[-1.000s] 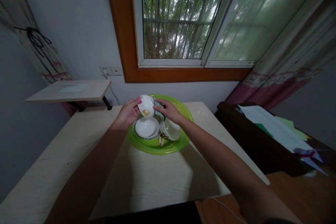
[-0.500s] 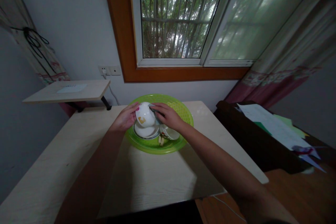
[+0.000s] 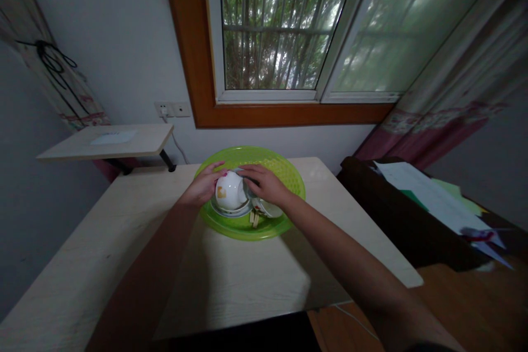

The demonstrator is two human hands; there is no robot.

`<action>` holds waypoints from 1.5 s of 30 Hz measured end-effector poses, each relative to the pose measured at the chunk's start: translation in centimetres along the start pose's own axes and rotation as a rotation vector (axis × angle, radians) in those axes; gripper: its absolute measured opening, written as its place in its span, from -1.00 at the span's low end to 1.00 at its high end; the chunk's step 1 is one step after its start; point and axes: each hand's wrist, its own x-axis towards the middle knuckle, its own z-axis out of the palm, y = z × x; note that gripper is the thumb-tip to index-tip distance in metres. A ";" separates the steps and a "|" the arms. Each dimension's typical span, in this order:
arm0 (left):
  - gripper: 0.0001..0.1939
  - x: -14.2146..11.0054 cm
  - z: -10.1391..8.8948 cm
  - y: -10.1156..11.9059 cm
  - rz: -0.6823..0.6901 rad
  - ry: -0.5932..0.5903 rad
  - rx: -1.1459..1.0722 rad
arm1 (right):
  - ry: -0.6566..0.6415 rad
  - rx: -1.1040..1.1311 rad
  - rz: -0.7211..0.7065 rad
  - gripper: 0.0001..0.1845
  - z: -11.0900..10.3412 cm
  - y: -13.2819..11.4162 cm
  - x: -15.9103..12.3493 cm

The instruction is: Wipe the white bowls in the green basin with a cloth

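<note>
A white bowl [image 3: 230,190] with a yellow-orange mark on its outside is tilted over the stacked dishes. My left hand [image 3: 203,184] grips it from the left, fingers at its rim and side. Against the bowl's right side my right hand [image 3: 267,184] is curled; a greyish thing shows under its fingers, too dim to name. Below the held bowl lies a white dish [image 3: 231,213], its rim showing. A white cup or bowl with a red pattern [image 3: 269,208] rests on its side under my right hand. All are in a green plastic basket [image 3: 247,234].
Short pale wooden pieces [image 3: 254,220] stick out near the basket's front. The basket stands on a light wooden table [image 3: 247,280]. A raised shelf [image 3: 103,146] is at the left, and papers [image 3: 433,198] lie on dark furniture at the right.
The white bowl has come down a little and turned, so its foot now faces right, toward my right hand. My left hand has shifted with it; my right hand has barely moved.
</note>
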 end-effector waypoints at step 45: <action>-0.46 0.3 -0.5 -0.8 0.026 -0.115 0.151 | -0.171 -0.083 -0.007 0.26 2.2 0.8 -0.8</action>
